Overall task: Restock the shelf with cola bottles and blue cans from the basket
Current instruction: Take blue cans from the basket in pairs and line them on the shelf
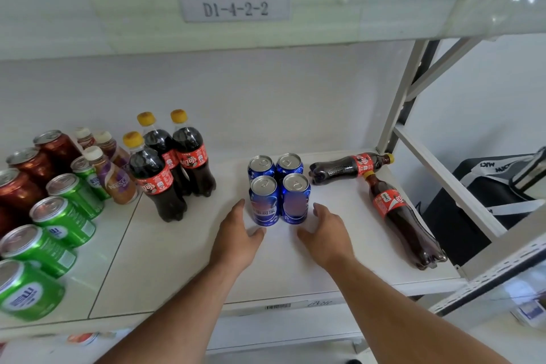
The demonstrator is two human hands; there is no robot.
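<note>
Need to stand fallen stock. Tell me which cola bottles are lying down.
The two cola bottles right of the blue cans: one at the back, one nearer the shelf edge.

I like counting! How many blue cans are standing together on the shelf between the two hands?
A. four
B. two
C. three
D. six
A: the blue cans stand in a tight square, two in front and two behind, with the left hand and the right hand open on either side of the front pair.
</note>
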